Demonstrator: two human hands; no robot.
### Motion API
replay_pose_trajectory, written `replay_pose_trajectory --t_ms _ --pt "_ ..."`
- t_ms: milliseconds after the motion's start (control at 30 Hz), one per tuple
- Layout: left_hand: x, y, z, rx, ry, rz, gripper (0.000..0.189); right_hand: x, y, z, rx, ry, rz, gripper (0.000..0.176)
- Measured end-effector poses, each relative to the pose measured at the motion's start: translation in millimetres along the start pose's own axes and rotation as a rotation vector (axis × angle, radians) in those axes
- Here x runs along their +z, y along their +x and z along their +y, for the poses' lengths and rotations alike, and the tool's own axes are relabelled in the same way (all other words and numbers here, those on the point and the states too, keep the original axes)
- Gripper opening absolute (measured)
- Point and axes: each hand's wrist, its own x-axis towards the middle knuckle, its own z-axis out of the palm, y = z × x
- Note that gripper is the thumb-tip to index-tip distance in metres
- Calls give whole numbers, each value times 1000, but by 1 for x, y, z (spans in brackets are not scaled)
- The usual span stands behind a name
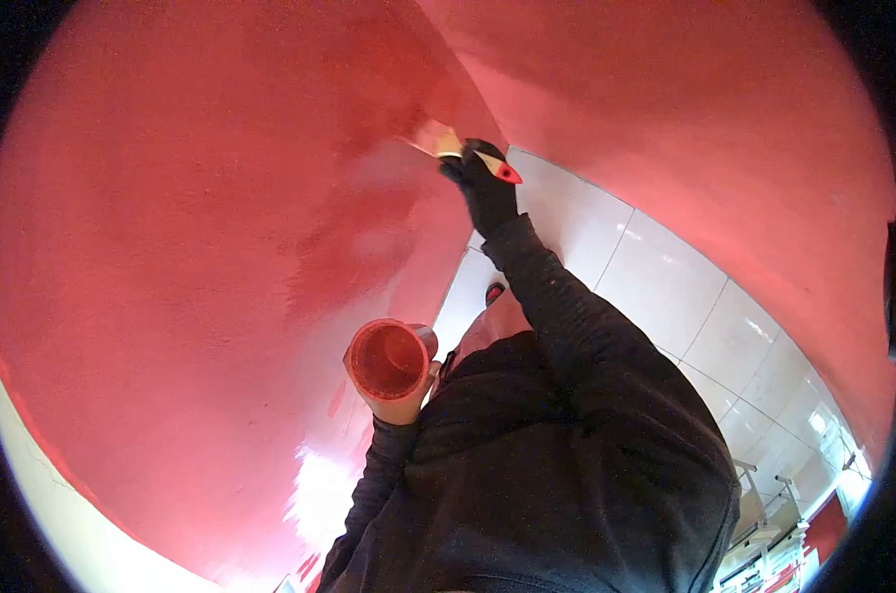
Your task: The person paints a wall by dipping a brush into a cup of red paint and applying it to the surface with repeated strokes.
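Observation:
My right hand, in a black glove, is closed round the handle of a paintbrush. The brush has a red-tipped wooden handle, and its bristles meet the red wall beside a darker, wet-looking patch of paint. Lower down, my bare left hand is wrapped round a cup with a red-coated inside. The cup's mouth faces the camera. How much paint lies in it is hard to tell.
Another red wall meets the painted one at a corner. White floor tiles lie below, with a metal-legged rack at the lower right. A pale surface borders the wall at the lower left.

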Motion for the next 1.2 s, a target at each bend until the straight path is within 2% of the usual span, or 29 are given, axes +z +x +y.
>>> replay_pose_trajectory --t_ms 100,133,200,300,333,367,500,600,700,767,900,1000,1033,1100,1200 --pt "-3 -1 3 -26 -25 6 92 -62 -4 18 26 -122 205 25" --pt "-4 -1 3 -25 -17 13 92 -76 -4 22 23 -120 205 25" --pt "-3 -1 1 -22 -11 19 92 -94 -3 28 43 -332 245 23" --pt "-2 0 0 -3 14 4 92 -45 0 18 -8 -329 161 21" --pt "-2 0 1 -6 -3 9 92 -21 0 13 -113 -467 90 19" --pt "-2 -1 4 -12 -18 14 93 14 -6 -5 -98 -391 60 18" --pt "0 2 7 -8 -20 19 94 113 -26 -64 -280 -386 -194 17" --pt "1 1 2 2 30 26 94 136 -34 -82 -205 -272 -285 20" --pt "1 2 2 -13 17 19 94 111 -30 -61 -156 -206 -294 21" --pt "2 3 5 -20 7 39 95 55 -18 -27 -41 -2 -121 20" --pt "0 -1 -1 -25 -1 45 95 -69 2 5 11 -297 147 21" --pt "0 -3 -1 -30 -16 41 95 -84 14 8 -35 -282 227 16" --pt "1 -3 -2 -17 16 34 94 -74 20 4 -37 -282 227 16" --pt "1 -4 1 -11 51 25 93 -40 31 -3 -44 -423 88 22" --pt "4 -3 4 -78 -35 4 93 51 21 -49 -153 -327 -26 21"
